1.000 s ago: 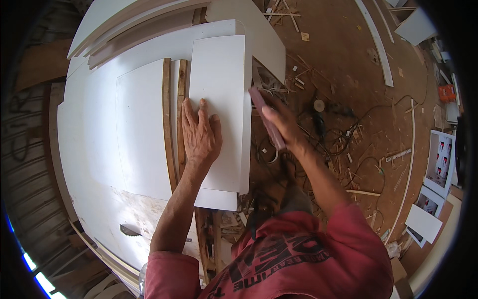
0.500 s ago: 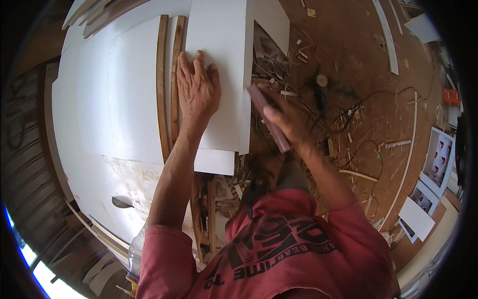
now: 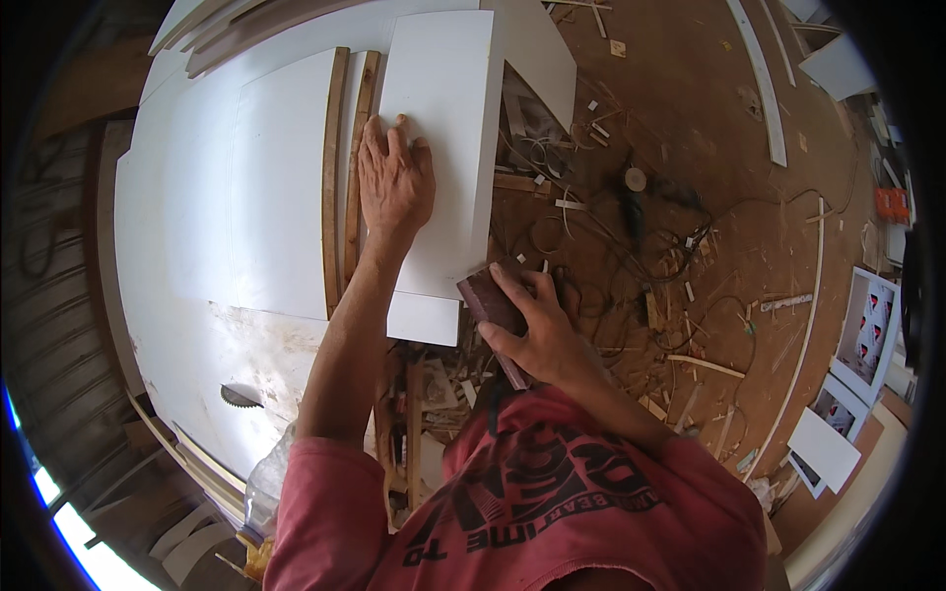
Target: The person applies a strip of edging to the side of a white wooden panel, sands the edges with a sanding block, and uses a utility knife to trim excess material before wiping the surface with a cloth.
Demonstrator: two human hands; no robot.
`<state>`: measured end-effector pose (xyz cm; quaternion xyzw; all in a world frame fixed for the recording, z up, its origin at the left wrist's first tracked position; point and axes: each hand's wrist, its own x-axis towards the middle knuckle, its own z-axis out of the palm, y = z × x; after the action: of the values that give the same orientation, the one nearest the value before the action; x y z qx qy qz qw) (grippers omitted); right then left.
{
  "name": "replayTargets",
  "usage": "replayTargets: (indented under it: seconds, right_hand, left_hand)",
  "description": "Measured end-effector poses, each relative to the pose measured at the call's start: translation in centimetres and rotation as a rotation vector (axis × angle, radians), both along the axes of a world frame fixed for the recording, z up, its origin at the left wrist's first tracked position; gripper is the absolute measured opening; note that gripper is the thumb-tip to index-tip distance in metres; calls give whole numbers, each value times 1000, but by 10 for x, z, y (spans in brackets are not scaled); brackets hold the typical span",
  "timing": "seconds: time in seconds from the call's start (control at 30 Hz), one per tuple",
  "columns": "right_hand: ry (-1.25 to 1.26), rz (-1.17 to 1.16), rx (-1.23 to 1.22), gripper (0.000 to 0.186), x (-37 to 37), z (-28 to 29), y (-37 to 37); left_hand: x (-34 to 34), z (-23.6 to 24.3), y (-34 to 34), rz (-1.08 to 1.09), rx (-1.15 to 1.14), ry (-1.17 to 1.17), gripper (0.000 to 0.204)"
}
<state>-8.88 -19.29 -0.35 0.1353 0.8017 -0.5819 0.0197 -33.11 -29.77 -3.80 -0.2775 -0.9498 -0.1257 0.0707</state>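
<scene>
Our right hand [image 3: 542,330] has drawn nearer to us, fingers and thumb clasped around a brown block [image 3: 490,300] at its left, by the near corner of the white panel [image 3: 443,89], apparently a stroke's near end; contact we cannot tell. Our left hand [image 3: 397,189], fingers slightly spread, rests on the panel, a wooden strip [image 3: 365,103] beside its fingertips.
</scene>
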Motion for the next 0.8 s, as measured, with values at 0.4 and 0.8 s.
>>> replayTargets:
  seconds: [0.4, 0.8]
  right_hand:
    - [57, -138, 333, 69, -55, -1, 0]
    - [-69, -150, 42, 71, 36, 2, -31]
  left_hand:
    - [6, -1, 3, 11, 167, 98, 39]
    - [-2, -3, 0, 20, 88, 87, 41]
